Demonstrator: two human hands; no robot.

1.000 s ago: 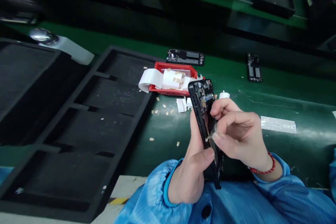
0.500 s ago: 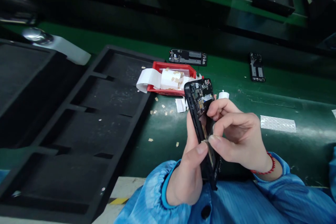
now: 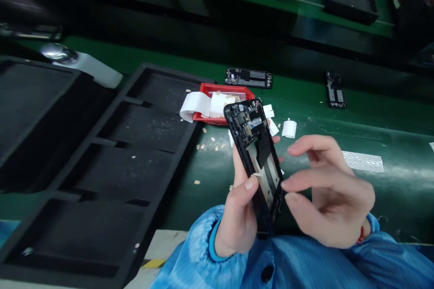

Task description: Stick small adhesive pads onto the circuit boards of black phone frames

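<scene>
My left hand point(image 3: 240, 210) is wrapped round an opened phone body point(image 3: 262, 144), thumb on its near left edge and fingers behind. The phone is tilted, with its circuit board at the upper end and a grey metal frame below. A small pale strip point(image 3: 257, 174) sticks up beside my left thumb. Just right of the phone, my right hand point(image 3: 330, 194) hangs apart from it, fingers curved and spread. No object shows between its fingertips.
A red bin point(image 3: 224, 122) holds a white label roll with tan pieces. Two other opened phones lie behind, one at centre point(image 3: 249, 77), another at right point(image 3: 335, 90). A black compartment tray point(image 3: 169, 162) lies left. Paper scraps and a bubble-textured strip point(image 3: 362, 161) lie on the green bench.
My right hand has drawn off the phone to the right and its fingers have parted. The phone in my left hand has shifted slightly left and turned its inner side more toward me.
</scene>
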